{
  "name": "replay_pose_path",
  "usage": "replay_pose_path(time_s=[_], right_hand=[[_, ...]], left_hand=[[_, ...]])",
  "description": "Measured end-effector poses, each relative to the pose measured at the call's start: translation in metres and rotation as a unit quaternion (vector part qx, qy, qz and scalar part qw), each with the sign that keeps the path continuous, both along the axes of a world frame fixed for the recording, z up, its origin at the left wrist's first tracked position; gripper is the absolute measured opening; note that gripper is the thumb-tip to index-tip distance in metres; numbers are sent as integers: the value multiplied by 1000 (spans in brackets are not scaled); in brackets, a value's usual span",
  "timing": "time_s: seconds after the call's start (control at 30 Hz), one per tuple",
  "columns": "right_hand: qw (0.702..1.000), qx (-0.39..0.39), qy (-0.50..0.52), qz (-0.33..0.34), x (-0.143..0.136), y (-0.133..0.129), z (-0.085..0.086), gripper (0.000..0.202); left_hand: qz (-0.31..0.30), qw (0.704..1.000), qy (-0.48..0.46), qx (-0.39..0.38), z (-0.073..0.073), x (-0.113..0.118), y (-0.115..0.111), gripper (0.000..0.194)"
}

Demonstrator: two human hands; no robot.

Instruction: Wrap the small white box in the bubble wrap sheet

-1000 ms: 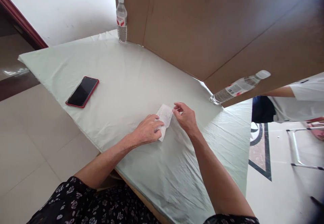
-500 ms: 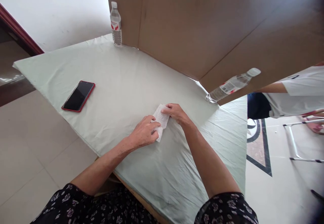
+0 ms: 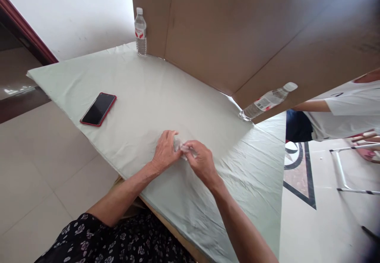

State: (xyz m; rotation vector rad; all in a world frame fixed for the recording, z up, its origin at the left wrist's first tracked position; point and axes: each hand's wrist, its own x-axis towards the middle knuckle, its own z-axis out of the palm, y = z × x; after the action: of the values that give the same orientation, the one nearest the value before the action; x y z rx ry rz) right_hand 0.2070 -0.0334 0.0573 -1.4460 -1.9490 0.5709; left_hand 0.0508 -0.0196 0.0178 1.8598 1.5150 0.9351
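A thin white tissue, now bunched up, is held between my two hands over the cloth-covered table. My left hand curls around its left part, thumb beneath and fingers above. Thumb and index finger of my right hand pinch the right end, and the other fingers fold inward. Both hands nearly touch, hiding much of the tissue.
A black phone with a red case lies on the left. Water bottles stand by the cardboard panel: one bottle at the back left, another bottle at the right. Beyond it a person in a white shirt is partly visible.
The tissue, flatter and spread between the hands before, is now crumpled. My right hand has come down and turned inward; my left hand has shifted slightly up and left. The view has shifted a little.
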Motion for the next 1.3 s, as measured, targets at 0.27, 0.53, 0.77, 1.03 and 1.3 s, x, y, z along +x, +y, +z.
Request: replay_pose_path(time_s=[0.27,0.53,0.77,1.03,1.3], right_hand=[[985,154,-74,30,-4,-37,-44,20],[974,184,-126,49,-1,-31,-63,30],[998,29,43,44,13,7,-30,30],[941,-224,248,51,23,41,-34,61],[898,-268,348,34,15,35,-50,90]], left_hand=[[-205,979,5,-13,-5,-29,13,44],[-263,960,65,72,-9,-41,18,54],[-198,977,-50,-67,3,-19,35,33],[-77,989,43,-122,10,-4,54,32],[-187,904,-284,-261,12,-20,48,54]])
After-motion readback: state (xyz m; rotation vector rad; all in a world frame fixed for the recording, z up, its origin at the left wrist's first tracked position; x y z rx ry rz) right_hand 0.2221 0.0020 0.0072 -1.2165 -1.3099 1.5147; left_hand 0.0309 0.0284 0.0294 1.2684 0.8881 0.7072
